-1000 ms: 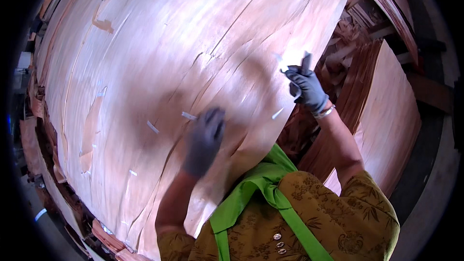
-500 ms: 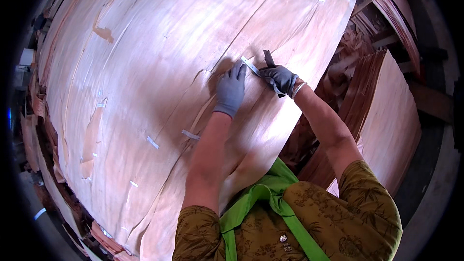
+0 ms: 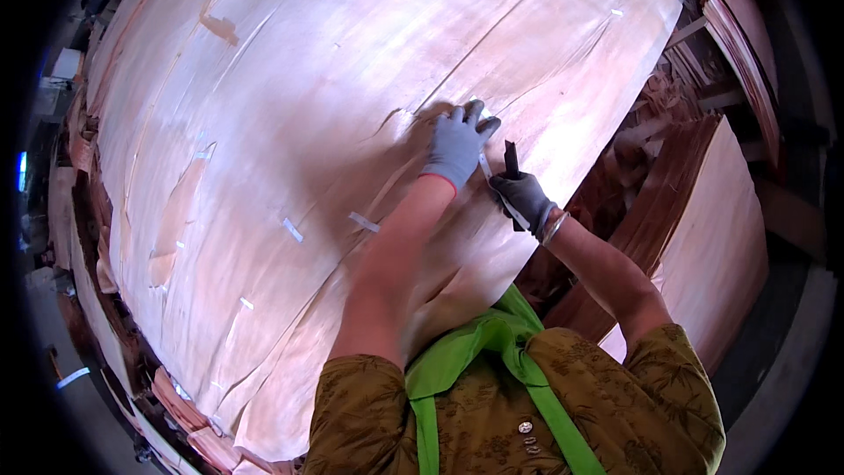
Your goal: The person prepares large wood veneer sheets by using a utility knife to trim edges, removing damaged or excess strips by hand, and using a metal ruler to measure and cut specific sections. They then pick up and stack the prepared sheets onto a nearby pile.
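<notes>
In our curled right hand (image 3: 525, 200), beside a dark bar (image 3: 511, 158), we hold a narrow, whitish strip (image 3: 485, 165) over the pale wood sheet (image 3: 352, 53), its long axis slanting up-left toward our left hand (image 3: 454, 144), which lies palm-down, fingers spread.

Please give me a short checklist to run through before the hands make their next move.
1. Left hand resting on the wood sheet: ok.
2. Right hand gripping the dark tool: ok.
3. White strip reaching from the right hand toward the left: ok.
4. Strip's far end stuck down: cannot tell, the left hand hides it.
5. Sheet free of cracks: not ok.
</notes>
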The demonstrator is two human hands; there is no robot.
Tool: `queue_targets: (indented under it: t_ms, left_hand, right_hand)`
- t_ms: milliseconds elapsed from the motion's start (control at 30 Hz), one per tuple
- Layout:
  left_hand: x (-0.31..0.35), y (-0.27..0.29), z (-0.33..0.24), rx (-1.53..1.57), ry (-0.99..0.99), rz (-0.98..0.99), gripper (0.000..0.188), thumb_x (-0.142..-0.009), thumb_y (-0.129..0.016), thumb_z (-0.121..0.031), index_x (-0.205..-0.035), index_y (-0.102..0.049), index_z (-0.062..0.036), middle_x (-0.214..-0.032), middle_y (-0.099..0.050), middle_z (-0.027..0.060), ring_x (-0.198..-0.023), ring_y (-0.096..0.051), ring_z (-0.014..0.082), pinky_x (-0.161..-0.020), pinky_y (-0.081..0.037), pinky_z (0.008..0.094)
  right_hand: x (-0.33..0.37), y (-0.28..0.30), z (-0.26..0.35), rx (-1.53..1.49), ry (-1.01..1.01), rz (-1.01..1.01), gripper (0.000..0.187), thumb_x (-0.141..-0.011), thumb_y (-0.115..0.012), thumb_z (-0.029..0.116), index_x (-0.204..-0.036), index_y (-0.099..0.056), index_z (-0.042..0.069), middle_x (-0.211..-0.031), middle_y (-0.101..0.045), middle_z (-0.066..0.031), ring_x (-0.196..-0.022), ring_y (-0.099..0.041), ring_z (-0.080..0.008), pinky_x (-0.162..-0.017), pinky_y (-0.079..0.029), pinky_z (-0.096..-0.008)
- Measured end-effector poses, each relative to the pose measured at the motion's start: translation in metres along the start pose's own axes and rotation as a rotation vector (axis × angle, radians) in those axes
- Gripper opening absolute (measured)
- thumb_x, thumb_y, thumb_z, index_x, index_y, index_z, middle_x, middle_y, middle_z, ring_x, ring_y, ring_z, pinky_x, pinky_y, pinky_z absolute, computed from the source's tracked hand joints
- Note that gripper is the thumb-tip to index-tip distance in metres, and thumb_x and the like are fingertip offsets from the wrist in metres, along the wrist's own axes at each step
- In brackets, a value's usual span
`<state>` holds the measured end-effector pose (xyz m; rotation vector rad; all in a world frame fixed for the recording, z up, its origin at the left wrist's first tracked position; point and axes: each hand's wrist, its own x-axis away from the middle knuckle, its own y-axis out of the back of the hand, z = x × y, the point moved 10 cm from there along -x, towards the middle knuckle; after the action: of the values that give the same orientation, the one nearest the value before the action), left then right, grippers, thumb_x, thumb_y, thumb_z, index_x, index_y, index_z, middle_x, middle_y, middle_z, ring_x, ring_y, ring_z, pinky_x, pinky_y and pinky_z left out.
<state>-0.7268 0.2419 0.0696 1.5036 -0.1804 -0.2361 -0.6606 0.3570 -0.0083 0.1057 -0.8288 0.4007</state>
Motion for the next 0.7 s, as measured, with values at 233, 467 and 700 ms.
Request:
queue_targets:
  t_ms: [233,467,700]
  left_hand:
    - [0.087,0.016,0.116,0.428,0.278,-0.422,0.026,-0.081,-0.054,-0.011,-0.106,-0.063,-0.0109,-0.107,-0.062,0.0082,-0.095,-0.06,0.027,-0.078,-0.049,0.0397]
    - [0.1,0.012,0.137,0.289,0.304,-0.458,0.041,-0.082,-0.052,-0.012,-0.123,-0.054,-0.0143,-0.128,-0.053,0.008,-0.096,-0.059,0.0264,-0.079,-0.05,0.0381]
    - [0.079,-0.017,0.116,-0.072,0.099,-0.092,0.049,-0.081,-0.053,-0.019,-0.129,-0.05,-0.0261,-0.137,-0.045,0.0002,-0.098,-0.054,0.0257,-0.072,-0.046,0.0419]
  right_hand:
    - [0.005,-0.022,0.061,0.078,0.207,0.068,0.018,-0.087,-0.064,0.02,-0.087,-0.06,0.003,-0.067,-0.054,0.0005,-0.056,-0.049,-0.0085,-0.051,-0.04,-0.0245]
    - [-0.077,-0.109,0.126,0.168,0.207,0.185,0.016,-0.082,-0.067,0.02,-0.089,-0.066,0.006,-0.064,-0.055,-0.0002,-0.051,-0.047,-0.0101,-0.045,-0.036,-0.0256]
    - [-0.08,-0.1,0.102,0.283,0.186,0.136,0.016,-0.084,-0.066,0.021,-0.082,-0.066,0.005,-0.06,-0.054,0.0017,-0.048,-0.046,-0.0073,-0.044,-0.035,-0.0228]
